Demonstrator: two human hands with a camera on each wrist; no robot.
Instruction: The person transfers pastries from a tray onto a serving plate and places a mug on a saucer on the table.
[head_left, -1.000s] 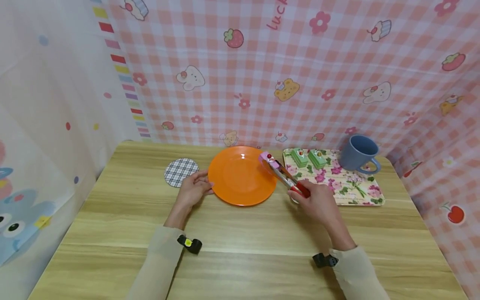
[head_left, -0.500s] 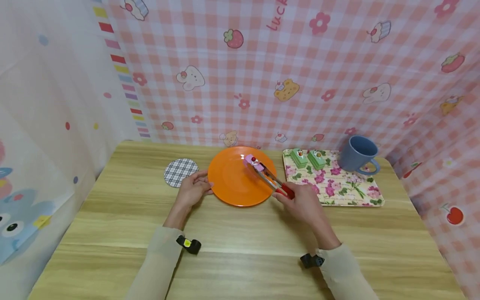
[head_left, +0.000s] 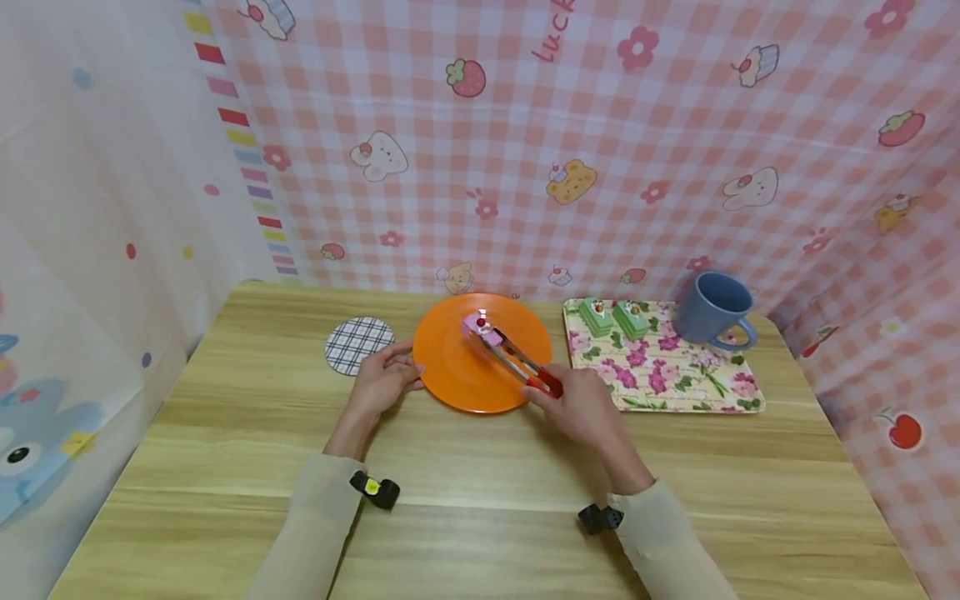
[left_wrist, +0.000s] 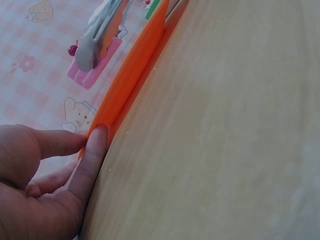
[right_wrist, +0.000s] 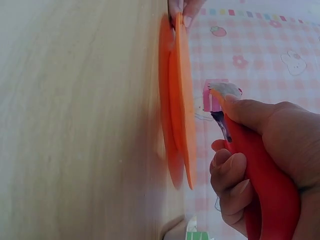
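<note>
Plate [head_left: 448, 365] pinched w/ L hand [head_left: 382, 385], R hand [head_left: 583, 406] gripping tongs [right_wrist: 270, 180] that part-hide pink cake [head_left: 472, 321].

The person wears 2 long sleeves in light beige: the left sleeve [head_left: 318, 508] looks plain and smooth, while the right sleeve [head_left: 667, 533] shows small creases near its cuff. At each wrist sits 1 small black camera. The left camera [head_left: 386, 493] has 1 bright yellow patch [head_left: 372, 487] on its dark mount; the right camera [head_left: 600, 519] looks black all over, its finer details too small to read. The left hand [head_left: 382, 383] and right hand [head_left: 583, 407] are bare.
</note>
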